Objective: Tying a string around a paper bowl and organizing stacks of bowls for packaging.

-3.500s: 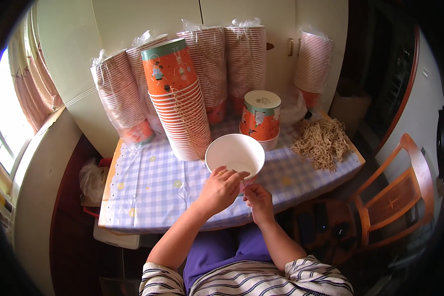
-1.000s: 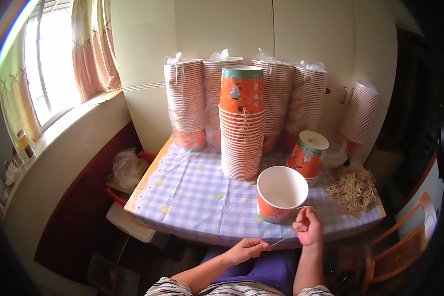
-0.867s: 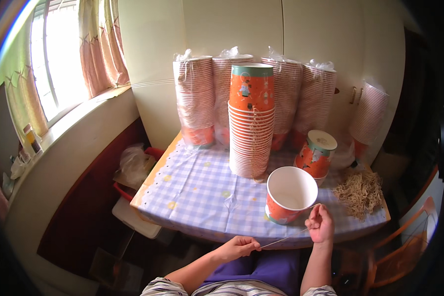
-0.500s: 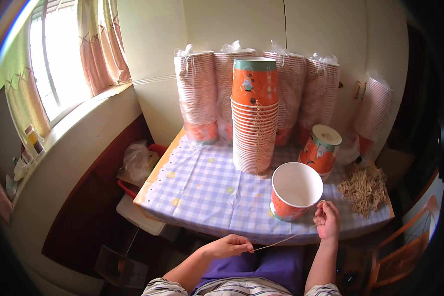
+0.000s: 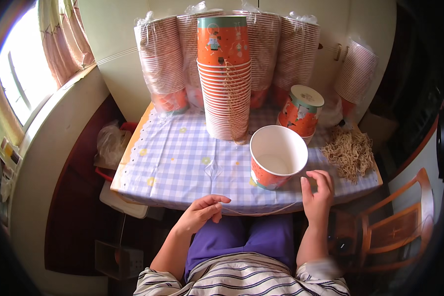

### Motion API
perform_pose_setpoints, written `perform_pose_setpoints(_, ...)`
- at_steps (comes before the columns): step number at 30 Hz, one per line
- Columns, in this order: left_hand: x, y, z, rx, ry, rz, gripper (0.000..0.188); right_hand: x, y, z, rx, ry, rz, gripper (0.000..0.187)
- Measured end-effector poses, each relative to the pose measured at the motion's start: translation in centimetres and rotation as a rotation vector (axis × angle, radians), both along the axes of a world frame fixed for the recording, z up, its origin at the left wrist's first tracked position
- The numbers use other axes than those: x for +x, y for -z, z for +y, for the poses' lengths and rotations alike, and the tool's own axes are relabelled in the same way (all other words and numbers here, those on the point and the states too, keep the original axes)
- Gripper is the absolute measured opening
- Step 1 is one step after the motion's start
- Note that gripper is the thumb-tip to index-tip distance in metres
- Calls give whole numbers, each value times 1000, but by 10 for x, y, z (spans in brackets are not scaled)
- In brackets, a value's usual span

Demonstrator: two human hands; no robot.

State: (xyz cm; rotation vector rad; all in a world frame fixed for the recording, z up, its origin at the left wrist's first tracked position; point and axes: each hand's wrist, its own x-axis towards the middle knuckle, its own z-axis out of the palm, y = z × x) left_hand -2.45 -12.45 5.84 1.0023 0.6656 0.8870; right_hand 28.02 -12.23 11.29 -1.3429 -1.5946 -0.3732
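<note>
Left hand (image 5: 200,214) pinching one end of a thin string (image 5: 261,213) at the bench (image 5: 172,163) edge, right hand (image 5: 316,195) gripping the other end with fingers curled, the string sagging slack between the two, just below the open paper cup (image 5: 277,157) tilted near the right hand. By the look of it, string picked and pulled out but not yet fixed to the cup. Tall stack of cups (image 5: 225,79) with strings hanging behind it, heap of loose strings (image 5: 348,150) to the right, wrapped cup stacks (image 5: 163,64) at the back untouched.
</note>
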Motion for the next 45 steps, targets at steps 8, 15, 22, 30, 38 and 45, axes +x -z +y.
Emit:
perform_pose_setpoints(8, 32, -31, -6, 85, 186, 47, 29, -81, 24, -14, -645, -1030, 571, 79)
perform_pose_setpoints(15, 34, -27, -6, -3, 152, 13, 34, -89, 43, -7, -979, -1225, 845, 68)
perform_pose_setpoints(22, 31, -11, -5, -90, 122, -47, 36, -77, 31, -7, -802, -810, 471, 33)
perform_pose_setpoints(30, 29, 4, -3, -162, 113, -26, 37, -67, 32, -3, -803, -726, 433, 9)
perform_pose_setpoints(38, 40, 7, -8, -258, 172, 7, 29, -66, 37, -4, -816, -828, 664, 10)
perform_pose_setpoints(45, 42, 4, -14, -138, 68, 123, 20, -58, 38, -4, -886, -823, 544, 19)
